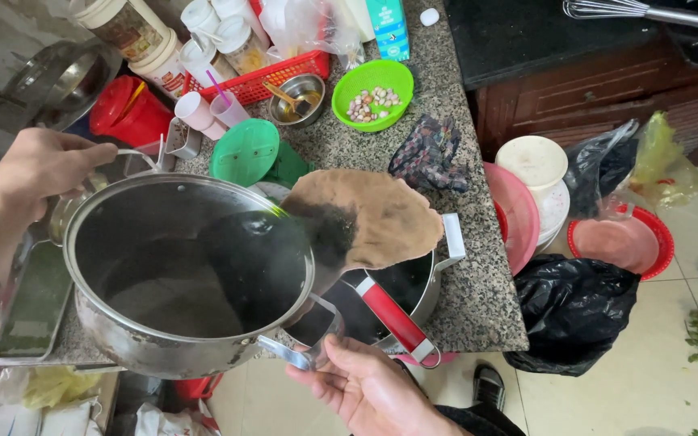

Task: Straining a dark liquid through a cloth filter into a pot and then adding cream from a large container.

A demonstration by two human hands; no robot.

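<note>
The speckled granite counter (478, 266) carried everything. Over its near edge a large steel pot (187, 274) was held tilted, dark liquid inside leaning toward a cloth-lined strainer (365, 218) just right of the pot's rim. Under the strainer, right of the big pot, sat a smaller pot (414, 291) with a red handle across it. A black bag (571, 311) lay on the floor well right of the big pot, and a red basin (624, 242) beyond it. Behind the pot stood a green bowl (373, 93) of pale nuts. The left hand (42, 165) was at the pot's far-left handle, fingers curled together around it. The right hand (365, 383) was under the near handle, fingers closed on it from below
</note>
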